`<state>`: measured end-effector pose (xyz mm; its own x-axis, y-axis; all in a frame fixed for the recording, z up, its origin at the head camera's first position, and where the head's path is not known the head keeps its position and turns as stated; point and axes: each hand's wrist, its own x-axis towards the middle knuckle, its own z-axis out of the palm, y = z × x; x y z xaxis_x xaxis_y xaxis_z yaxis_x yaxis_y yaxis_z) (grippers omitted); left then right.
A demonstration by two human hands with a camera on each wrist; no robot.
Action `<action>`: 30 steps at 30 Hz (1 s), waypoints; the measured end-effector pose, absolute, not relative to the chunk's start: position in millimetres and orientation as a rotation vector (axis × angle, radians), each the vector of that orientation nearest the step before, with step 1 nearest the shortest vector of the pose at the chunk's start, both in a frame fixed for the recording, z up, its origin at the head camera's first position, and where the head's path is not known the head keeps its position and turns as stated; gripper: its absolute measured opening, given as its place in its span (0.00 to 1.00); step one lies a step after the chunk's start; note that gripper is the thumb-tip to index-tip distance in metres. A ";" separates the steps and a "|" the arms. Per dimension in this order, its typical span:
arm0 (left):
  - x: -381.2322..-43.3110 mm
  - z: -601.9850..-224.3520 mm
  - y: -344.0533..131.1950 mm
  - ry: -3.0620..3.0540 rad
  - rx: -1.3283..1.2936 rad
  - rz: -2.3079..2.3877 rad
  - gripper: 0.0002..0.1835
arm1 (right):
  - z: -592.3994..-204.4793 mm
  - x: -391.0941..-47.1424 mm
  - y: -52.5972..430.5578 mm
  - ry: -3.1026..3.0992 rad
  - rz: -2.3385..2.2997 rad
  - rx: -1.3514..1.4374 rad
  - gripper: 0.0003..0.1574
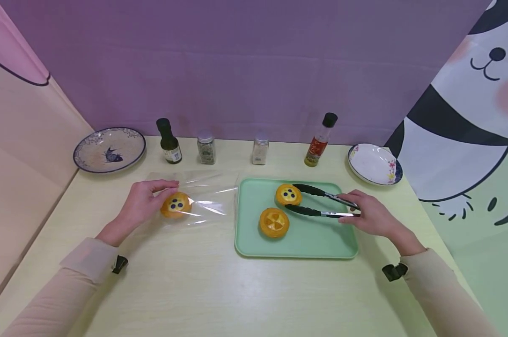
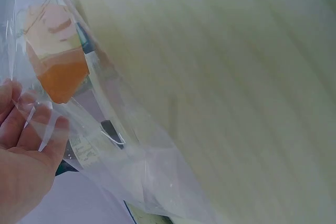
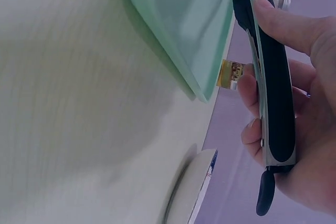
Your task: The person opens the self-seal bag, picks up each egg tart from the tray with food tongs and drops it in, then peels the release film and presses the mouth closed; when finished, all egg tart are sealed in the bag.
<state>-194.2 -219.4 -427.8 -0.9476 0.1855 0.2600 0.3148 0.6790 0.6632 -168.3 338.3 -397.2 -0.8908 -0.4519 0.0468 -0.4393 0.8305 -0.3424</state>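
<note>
My left hand [image 1: 143, 202] grips the mouth of a clear plastic bag [image 1: 213, 199], and its film spreads over the fingers [image 2: 32, 135] in the left wrist view. Inside the bag, right by that hand, lies a round golden bun [image 1: 175, 205] with dark dots. My right hand [image 1: 369, 213] holds black-and-silver tongs [image 1: 321, 213] by the handles. The tong tips stand on either side of a second dotted bun [image 1: 288, 194] on the green tray [image 1: 321, 243]. Nearer to me on the tray sits a bun with a cross-cut top [image 1: 274, 222].
Along the back stand a dark bottle [image 1: 169, 142], two small spice jars [image 1: 206, 149] and a red-labelled bottle [image 1: 319, 142]. A fish-pattern plate [image 1: 129, 157] is at the back left, a flowered dish [image 1: 369, 161] at the back right. Behind the table hangs a purple cloth [image 1: 254, 70].
</note>
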 end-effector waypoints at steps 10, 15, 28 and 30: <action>-193.8 -428.8 -221.2 -2.673 -0.470 -1.091 0.11 | -366.6 -175.9 318.6 2.974 -0.592 -0.788 0.37; -193.0 -428.9 -220.5 -2.674 -0.470 -1.103 0.11 | -355.2 -183.3 283.6 2.938 -0.530 -0.911 0.38; -192.1 -429.1 -221.8 -2.671 -0.461 -1.103 0.10 | -356.5 -198.0 218.7 2.883 -0.380 -0.994 0.38; -191.7 -428.4 -222.3 -2.665 -0.468 -1.097 0.10 | -357.4 -199.5 213.8 2.878 -0.363 -0.998 0.38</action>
